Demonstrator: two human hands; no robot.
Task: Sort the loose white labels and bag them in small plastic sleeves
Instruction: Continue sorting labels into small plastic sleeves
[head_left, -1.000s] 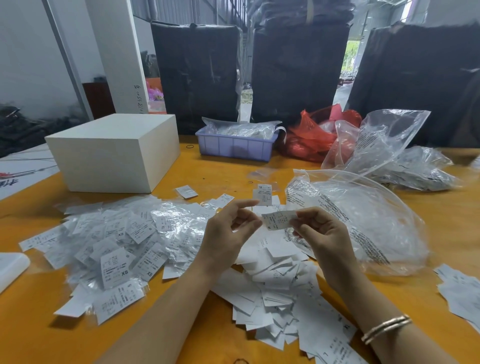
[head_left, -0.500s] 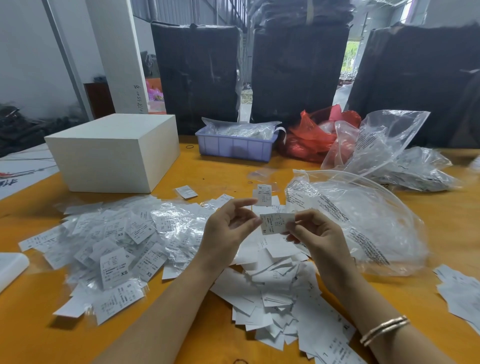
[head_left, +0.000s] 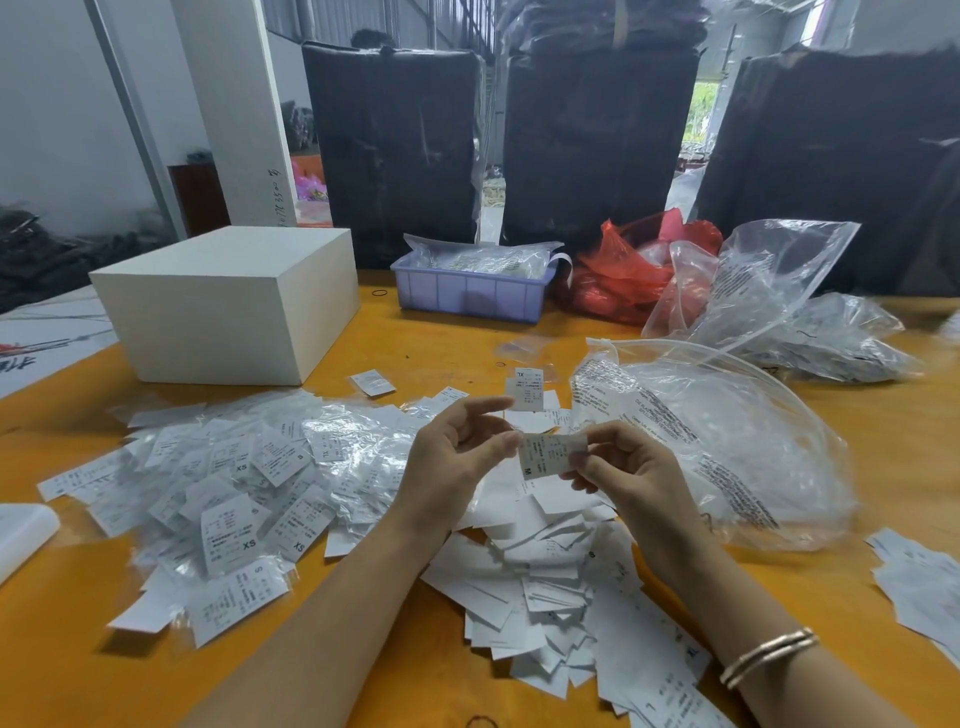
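Observation:
My right hand (head_left: 621, 475) pinches a small white label marked M (head_left: 545, 454) above the table. My left hand (head_left: 457, 454) is beside it, fingers spread, with the fingertips touching the label's left edge. Below both hands lies a heap of loose white labels (head_left: 545, 571). To the left spreads a pile of labels bagged in small clear sleeves (head_left: 234, 493), printed XS and S. A short stack marked XL (head_left: 527, 387) lies just beyond my hands.
A large clear plastic bag (head_left: 717, 447) lies right of my hands. A white box (head_left: 228, 306) stands at the back left, a lilac bin (head_left: 472, 293) and red bags (head_left: 623, 270) behind. More labels (head_left: 919, 582) lie at the right edge.
The label has dropped slightly and tilted so its M end faces me. My left fingers have closed in on its left edge. Arms hardly moved.

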